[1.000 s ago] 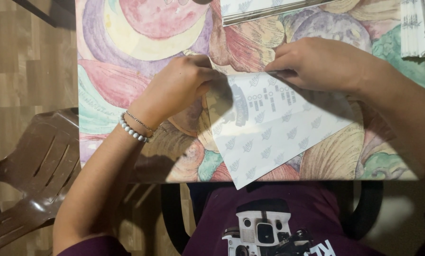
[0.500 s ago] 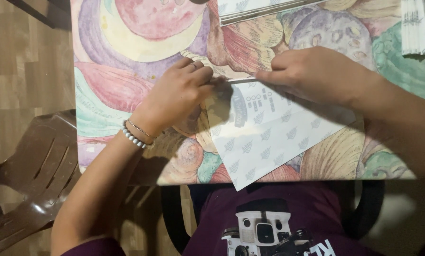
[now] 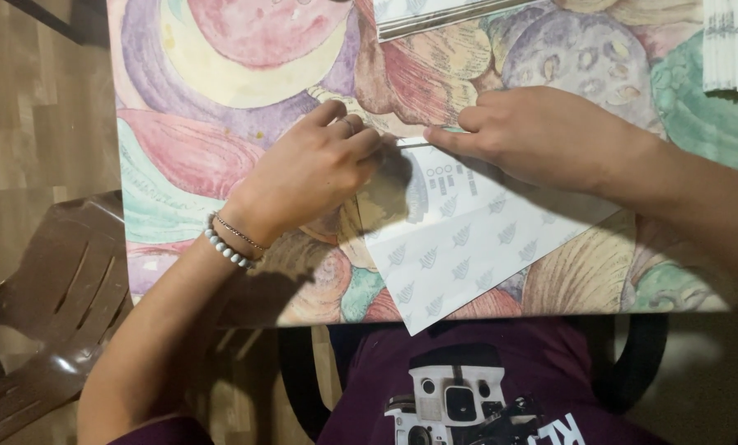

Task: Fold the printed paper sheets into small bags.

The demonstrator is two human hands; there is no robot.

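Paper sheet (image 3: 476,247): one, white with a repeating pale leaf print, lying at an angle on the table (image 3: 220,156) near its front edge, one corner past that edge. Left hand (image 3: 315,169), fingers curled, presses down at the sheet's upper folded edge. Right hand (image 3: 542,132), fingers drawn together, presses flat along the same edge. One beaded bracelet (image 3: 224,247) on the left wrist. One stack of folded papers (image 3: 731,45) at the far right. One brown plastic chair (image 3: 47,305) beside the table.
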